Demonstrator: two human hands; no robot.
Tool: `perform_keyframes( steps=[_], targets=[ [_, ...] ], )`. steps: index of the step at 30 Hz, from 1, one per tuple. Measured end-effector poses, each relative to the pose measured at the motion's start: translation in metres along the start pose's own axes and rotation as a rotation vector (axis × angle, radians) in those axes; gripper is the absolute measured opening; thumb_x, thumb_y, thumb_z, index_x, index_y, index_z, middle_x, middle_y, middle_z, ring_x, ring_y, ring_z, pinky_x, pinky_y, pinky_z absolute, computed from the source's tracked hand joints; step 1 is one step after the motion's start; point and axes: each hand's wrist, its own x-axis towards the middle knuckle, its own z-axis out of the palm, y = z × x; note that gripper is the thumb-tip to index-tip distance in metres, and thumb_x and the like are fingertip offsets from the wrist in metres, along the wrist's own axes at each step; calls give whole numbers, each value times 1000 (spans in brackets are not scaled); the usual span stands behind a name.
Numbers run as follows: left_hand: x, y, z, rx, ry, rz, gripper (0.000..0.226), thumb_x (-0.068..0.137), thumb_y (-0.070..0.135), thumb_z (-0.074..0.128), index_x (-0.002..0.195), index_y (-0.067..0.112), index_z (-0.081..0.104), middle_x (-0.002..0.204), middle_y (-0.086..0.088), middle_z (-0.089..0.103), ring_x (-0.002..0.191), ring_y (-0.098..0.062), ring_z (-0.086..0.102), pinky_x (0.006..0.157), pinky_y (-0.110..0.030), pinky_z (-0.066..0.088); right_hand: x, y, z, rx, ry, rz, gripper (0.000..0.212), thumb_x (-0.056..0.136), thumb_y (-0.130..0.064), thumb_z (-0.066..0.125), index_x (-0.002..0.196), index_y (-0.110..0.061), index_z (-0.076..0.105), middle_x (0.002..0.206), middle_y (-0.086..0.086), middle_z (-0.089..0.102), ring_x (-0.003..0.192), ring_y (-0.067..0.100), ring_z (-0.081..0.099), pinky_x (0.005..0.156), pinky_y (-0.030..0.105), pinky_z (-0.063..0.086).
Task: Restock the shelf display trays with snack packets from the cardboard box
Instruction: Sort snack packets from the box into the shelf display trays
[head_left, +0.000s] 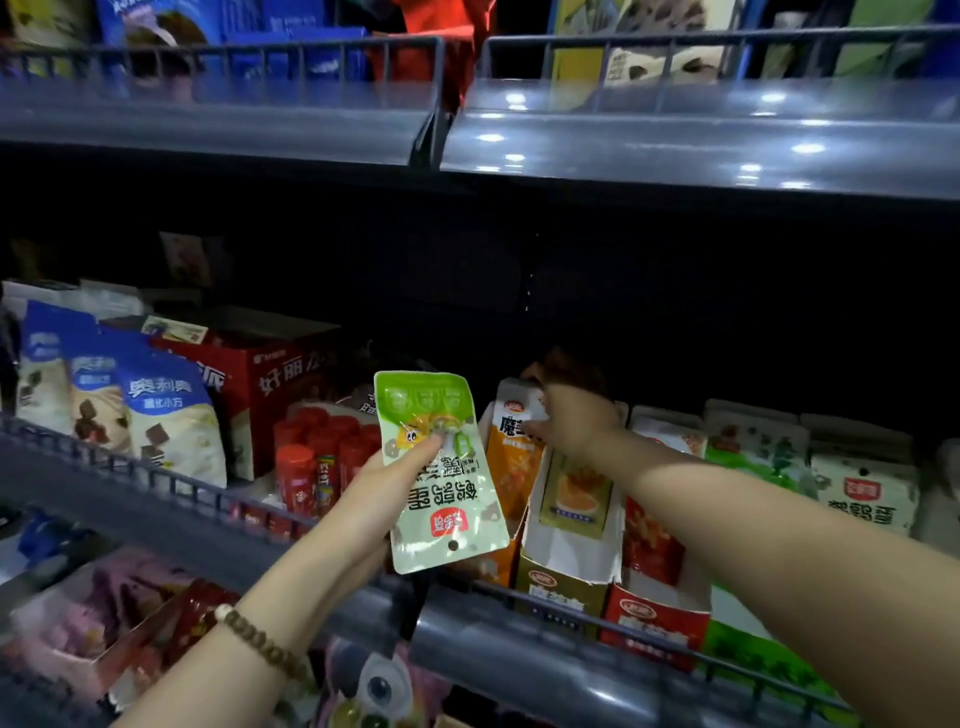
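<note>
My left hand (387, 480) grips a pale green snack packet (441, 467), held upside down in front of the middle shelf, thumb on its face. My right hand (569, 421) reaches deeper into the shelf and pinches the top of an orange packet (514, 457) that stands in an orange display tray. Beside it stand an open white-and-gold display tray (566, 571) with one gold packet (574, 488) inside and a red display tray (654, 618). The cardboard box is out of view.
A wire rail (171, 480) runs along the front of the middle shelf. Blue-and-white cookie bags (171, 415), a red carton (265, 384) and red-capped tubes (317, 457) fill the left. Green-and-white packets (857, 488) stand at the right. An upper shelf (675, 135) overhangs.
</note>
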Motion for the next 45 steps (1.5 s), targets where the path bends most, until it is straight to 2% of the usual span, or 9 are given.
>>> perform_keyframes(
  steps=[6, 11, 16, 21, 32, 34, 37, 41, 45],
  targets=[
    [-16, 12, 29, -59, 95, 57, 20, 96, 37, 47, 98, 23, 61, 83, 0, 74, 81, -18, 70, 74, -36, 53, -51, -17, -42, 618, 88, 172, 33, 96, -42, 46, 120, -23, 57, 120, -2, 59, 112, 17, 55, 94, 34, 45],
    [-37, 19, 84, -127, 89, 152, 20, 98, 27, 45, 107, 16, 60, 97, -4, 70, 80, -17, 66, 61, -27, 52, -143, -25, -85, 1456, -225, 511, 41, 85, -44, 59, 116, -18, 56, 113, 5, 68, 100, 20, 67, 82, 30, 56],
    [-66, -6, 154, -88, 32, 113, 20, 83, 24, 68, 102, 15, 67, 104, -4, 72, 99, -22, 67, 93, -42, 49, -211, 5, -112, 1834, 3, 752, 13, 90, -11, 58, 102, -9, 63, 102, 6, 72, 86, 12, 67, 73, 23, 58],
    [-91, -23, 213, 86, -227, -38, 27, 88, 31, 61, 109, 16, 61, 115, -3, 65, 104, -15, 62, 86, -30, 53, -255, 78, -157, 1616, 247, 802, 7, 92, -10, 56, 96, -11, 61, 96, 4, 70, 81, 9, 68, 65, 17, 56],
    [-77, -54, 252, 628, -375, 78, 63, 94, 44, 43, 147, 16, 24, 150, -3, 34, 135, -19, 36, 105, -29, 31, -240, 198, -212, 554, 193, 491, 20, 87, -19, 65, 107, -15, 65, 95, 3, 69, 84, 18, 65, 74, 28, 51],
    [-68, -60, 256, 692, -393, 81, 65, 94, 46, 42, 148, 16, 22, 149, -4, 35, 129, -17, 44, 104, -25, 35, -221, 204, -203, 455, 124, 443, 22, 88, -20, 65, 109, -13, 66, 95, 1, 67, 84, 16, 63, 73, 25, 46],
    [-58, -66, 260, 704, -404, 83, 61, 93, 47, 41, 145, 16, 28, 117, 2, 57, 76, 2, 48, 64, -4, 42, -195, 208, -185, 199, 4, 398, 32, 87, -26, 65, 116, -14, 65, 107, 1, 67, 100, 19, 62, 82, 26, 45],
    [-47, -78, 265, 692, -444, 81, 59, 95, 42, 41, 148, 24, 23, 141, -3, 44, 125, -16, 46, 102, -25, 41, -181, 208, -155, 32, -82, 266, 36, 87, -28, 65, 121, -18, 60, 123, 0, 62, 111, 22, 57, 80, 26, 39],
    [-42, -89, 264, 736, -473, 108, 59, 94, 41, 47, 147, 35, 20, 148, -4, 38, 99, 6, 50, 78, -4, 42, -178, 214, -128, -48, -87, 154, 25, 85, -29, 67, 109, -19, 63, 109, -1, 67, 102, 20, 60, 75, 28, 41]
  ],
)
